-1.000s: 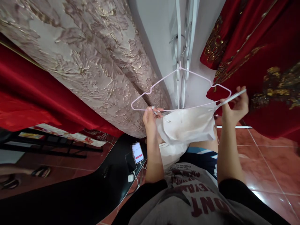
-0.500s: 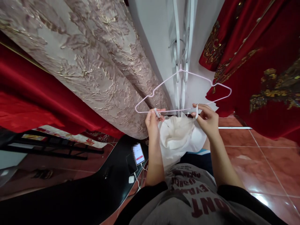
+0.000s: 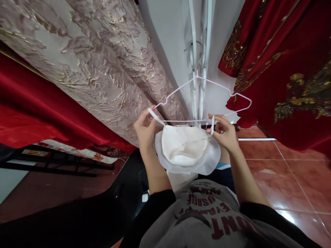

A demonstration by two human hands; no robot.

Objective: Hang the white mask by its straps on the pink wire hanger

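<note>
A pale pink clothes hanger, its metal hook pointing up, is in front of me at a white wall rack. Below its bottom bar hangs a white garment with a round opening and thin white straps. My left hand pinches one strap at the hanger's left end. My right hand pinches the other strap beside the bottom bar, toward the right. The garment's lower part drops toward my lap and is partly hidden.
A pale embossed cloth hangs at left, beside red fabric. Red garments with gold embroidery hang at right. White rack bars stand on the wall. A black glossy seat with a white charger is at lower left, above tiled floor.
My left hand has moved left and up with its strap, stretching it to the hanger's left end. The garment's opening has spread wider and shifted left. My right hand has barely moved.
</note>
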